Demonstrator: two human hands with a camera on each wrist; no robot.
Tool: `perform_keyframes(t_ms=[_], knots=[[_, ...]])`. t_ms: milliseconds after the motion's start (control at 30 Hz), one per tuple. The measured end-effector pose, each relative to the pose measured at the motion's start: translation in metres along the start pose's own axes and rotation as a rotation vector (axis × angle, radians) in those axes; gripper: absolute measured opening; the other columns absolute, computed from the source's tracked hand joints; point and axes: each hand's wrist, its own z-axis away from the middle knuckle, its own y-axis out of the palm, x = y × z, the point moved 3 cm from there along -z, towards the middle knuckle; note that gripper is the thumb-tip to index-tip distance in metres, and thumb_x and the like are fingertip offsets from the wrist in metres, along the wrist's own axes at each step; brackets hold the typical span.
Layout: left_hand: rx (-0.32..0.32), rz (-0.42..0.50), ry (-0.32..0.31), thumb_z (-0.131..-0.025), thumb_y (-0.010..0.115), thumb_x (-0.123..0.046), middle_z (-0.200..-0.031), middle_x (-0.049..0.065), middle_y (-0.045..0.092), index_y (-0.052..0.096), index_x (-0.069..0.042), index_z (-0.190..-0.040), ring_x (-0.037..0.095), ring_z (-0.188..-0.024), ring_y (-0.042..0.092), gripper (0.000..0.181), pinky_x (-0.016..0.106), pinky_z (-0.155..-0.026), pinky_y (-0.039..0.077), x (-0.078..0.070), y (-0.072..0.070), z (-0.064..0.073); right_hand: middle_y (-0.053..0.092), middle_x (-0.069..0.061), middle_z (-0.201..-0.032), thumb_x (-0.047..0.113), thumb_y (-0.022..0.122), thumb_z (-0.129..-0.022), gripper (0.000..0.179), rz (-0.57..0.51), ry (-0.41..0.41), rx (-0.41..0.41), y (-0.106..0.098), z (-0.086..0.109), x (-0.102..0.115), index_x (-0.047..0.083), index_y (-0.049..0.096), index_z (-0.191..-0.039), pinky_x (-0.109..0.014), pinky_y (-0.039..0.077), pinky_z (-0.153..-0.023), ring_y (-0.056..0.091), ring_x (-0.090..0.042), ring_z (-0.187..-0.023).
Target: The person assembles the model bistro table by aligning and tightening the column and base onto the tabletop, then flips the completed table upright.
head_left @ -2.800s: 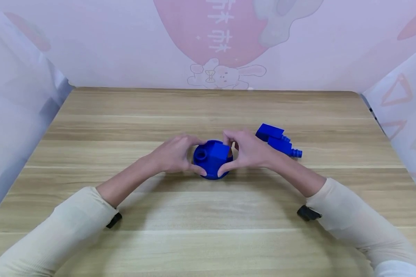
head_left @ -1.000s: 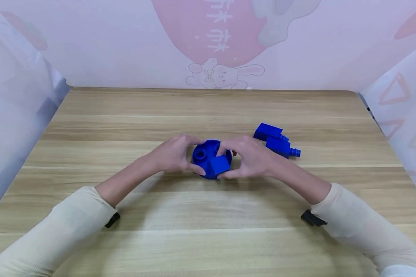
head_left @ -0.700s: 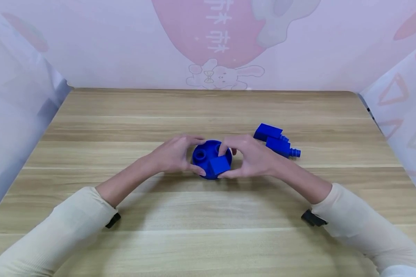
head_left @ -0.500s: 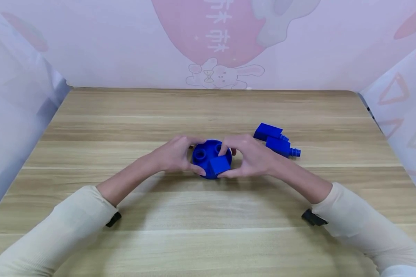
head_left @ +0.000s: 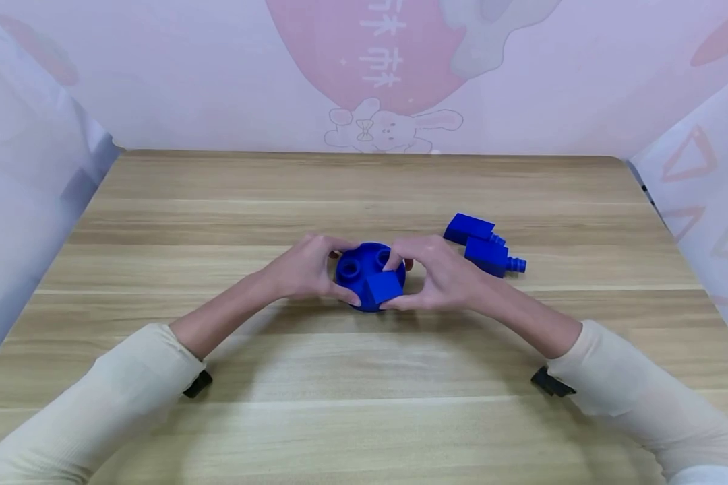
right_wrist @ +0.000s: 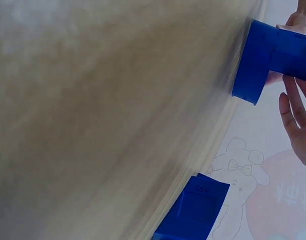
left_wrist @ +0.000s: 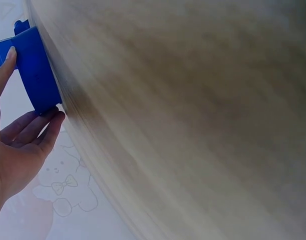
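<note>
A round blue base (head_left: 367,259) with a raised rim and ring-shaped sockets (head_left: 350,269) sits on the table at the middle of the head view. My left hand (head_left: 306,268) grips its left side, thumb at the front and fingers at the back. With thumb and fingers, my right hand (head_left: 441,273) holds a square blue block (head_left: 385,287) over the front right of the base. In the right wrist view this block (right_wrist: 292,52) stands straight out from the base (right_wrist: 254,62). Its lower end is hidden inside the rim.
Two similar blue blocks, a rear one (head_left: 470,228) and a front one (head_left: 487,256), lie side by side beyond my right hand, their ribbed pegs pointing right. The wooden table (head_left: 364,377) meets a pale printed wall (head_left: 218,81) at the back.
Since the earliest frame, my right hand has moved the block from the base's back right to its front right, uncovering another socket. Over the last second both hands stay nearly still.
</note>
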Motion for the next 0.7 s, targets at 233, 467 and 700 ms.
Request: perform_keyframes(t_ms=[233, 467, 700], knots=[[-0.005, 0.008, -0.006, -0.064, 0.101, -0.032, -0.131, 0.022, 0.068, 0.061, 0.009, -0.137, 0.035, -0.117, 0.068, 0.093, 0.044, -0.103, 0.054, -0.0014, 0.0024, -0.0014, 0.071, -0.003, -0.089, 0.019, 0.099, -0.068, 0.044, 0.029, -0.011, -0.031, 0.0011, 0.0049, -0.0002, 0.006, 0.066, -0.093, -0.041, 0.057, -0.071, 0.064, -0.020, -0.078], [-0.004, 0.000, -0.011, -0.064, 0.101, -0.033, -0.132, 0.022, 0.067, 0.061, 0.008, -0.138, 0.035, -0.121, 0.067, 0.094, 0.044, -0.105, 0.053, -0.0033, 0.0017, -0.0030, 0.071, -0.002, -0.087, 0.018, 0.099, -0.067, 0.044, 0.033, -0.036, -0.050, 0.0010, 0.0043, 0.0005, 0.006, 0.065, -0.093, -0.042, 0.059, -0.071, 0.065, -0.018, -0.078], [0.024, -0.034, -0.023, -0.064, 0.101, -0.035, -0.135, 0.022, 0.066, 0.060, 0.008, -0.139, 0.036, -0.126, 0.063, 0.096, 0.045, -0.108, 0.051, -0.0052, 0.0000, -0.0058, 0.071, -0.002, -0.087, 0.018, 0.098, -0.069, 0.043, 0.007, 0.003, -0.040, 0.0027, 0.0029, 0.0012, 0.007, 0.064, -0.093, -0.043, 0.059, -0.072, 0.066, -0.020, -0.079]])
